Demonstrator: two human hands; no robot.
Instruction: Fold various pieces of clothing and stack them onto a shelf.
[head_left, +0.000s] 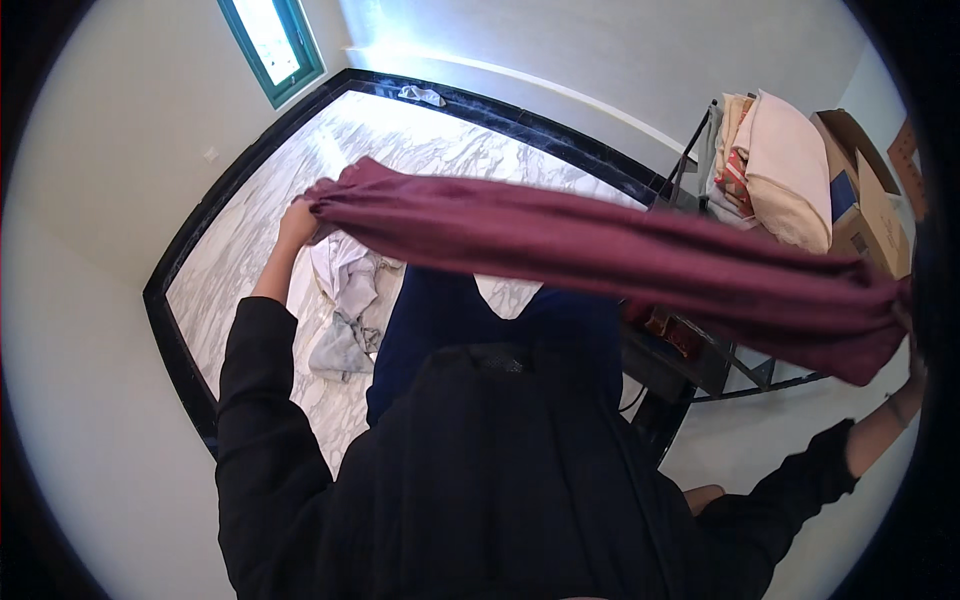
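A long maroon cloth (580, 235) stretches between my two raised hands, gathered in folds and slightly blurred. My left hand (299, 217) is closed around its left end, where the fabric bunches up. At the far right, my right hand (908, 330) grips the other end; the dark picture rim and the cloth partly hide its fingers. Between them the cloth hangs in front of my body, sloping down to the right. Its lower edge covers part of the rack behind it.
Crumpled pale clothes (347, 275) and a grey garment (342, 347) lie on the marble floor (240, 270). On the right, a black metal rack (740, 370) carries folded fabrics (785, 165) and an open cardboard box (872, 215). A small whitish cloth (421, 96) lies by the far wall.
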